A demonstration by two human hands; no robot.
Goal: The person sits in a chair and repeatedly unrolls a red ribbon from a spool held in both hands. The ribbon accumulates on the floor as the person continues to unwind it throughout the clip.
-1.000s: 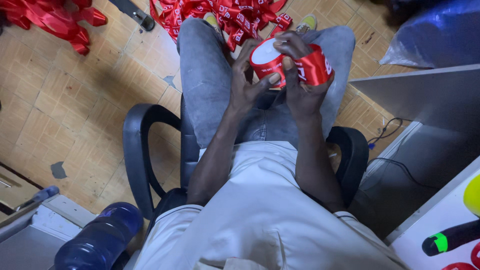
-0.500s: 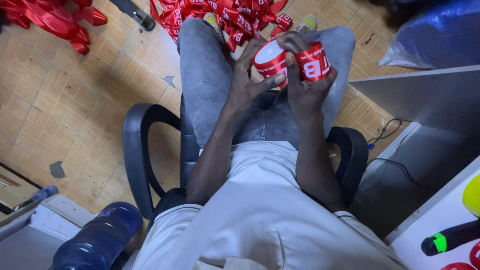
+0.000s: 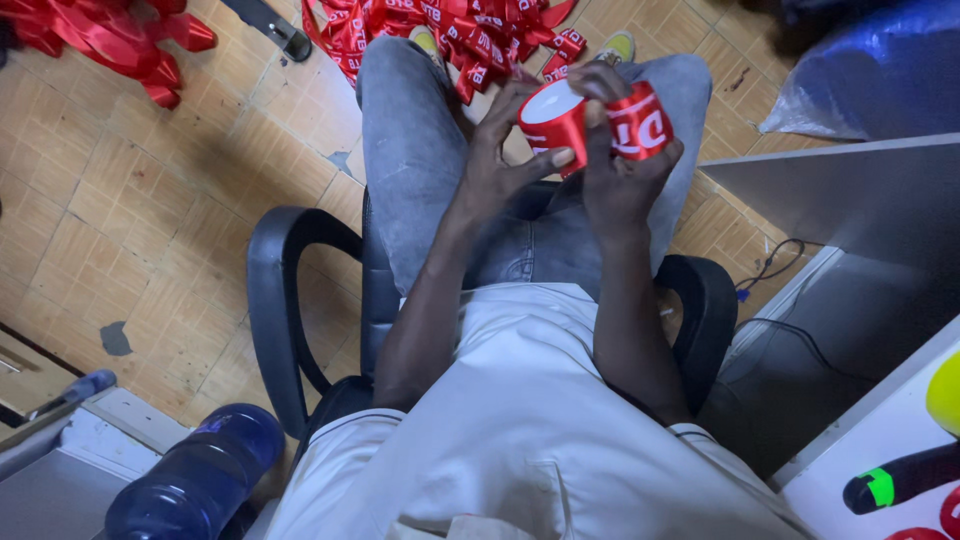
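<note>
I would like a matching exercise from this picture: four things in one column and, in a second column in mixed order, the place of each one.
Things:
1. red ribbon roll
2. blue water bottle
3. pile of red ribbons
4. blue plastic bag

Places:
A. on the floor at the lower left, beside the chair
B. at the upper right, beyond the grey tabletop
C. between the left hand and the right hand, above the lap
D. on the floor by the person's feet

Right pairs: 1-C, 2-A, 3-D, 4-B
</note>
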